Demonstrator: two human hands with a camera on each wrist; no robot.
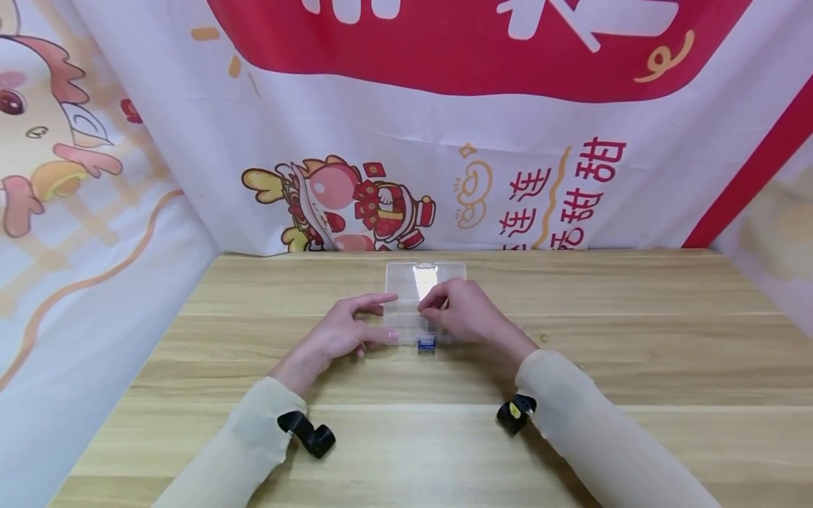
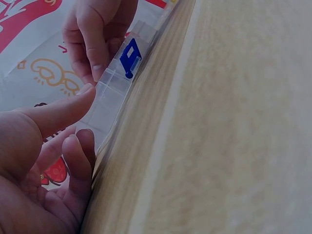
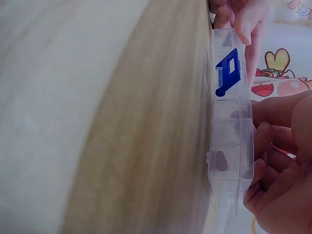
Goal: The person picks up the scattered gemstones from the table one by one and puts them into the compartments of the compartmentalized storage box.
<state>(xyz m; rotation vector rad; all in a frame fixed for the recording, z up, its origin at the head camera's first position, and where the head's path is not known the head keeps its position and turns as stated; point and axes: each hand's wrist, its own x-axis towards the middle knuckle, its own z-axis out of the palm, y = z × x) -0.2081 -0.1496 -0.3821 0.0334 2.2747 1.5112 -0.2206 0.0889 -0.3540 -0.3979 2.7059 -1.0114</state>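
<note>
While the blue latch (image 1: 426, 343) is hanging at the near edge of the clear box (image 3: 225, 139) on the tabletop (image 1: 413, 437), my left hand (image 1: 343, 328), loosely spread, is touching its left side. My right hand (image 1: 460, 310) is curling over the compartments (image 1: 406, 323); from here I can't tell whether it's grasping anything. I'm judging this compartment work, probably needing fingertip precision next, before the far, raised lid (image 1: 401, 279).

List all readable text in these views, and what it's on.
"连连" – backdrop cloth; next character cut off below
"甜甜" – same cloth; next character below partly cut off
Big white lettering on the red patch: cropped, unreadable
Plastic box, blue latch: no text visible
</note>
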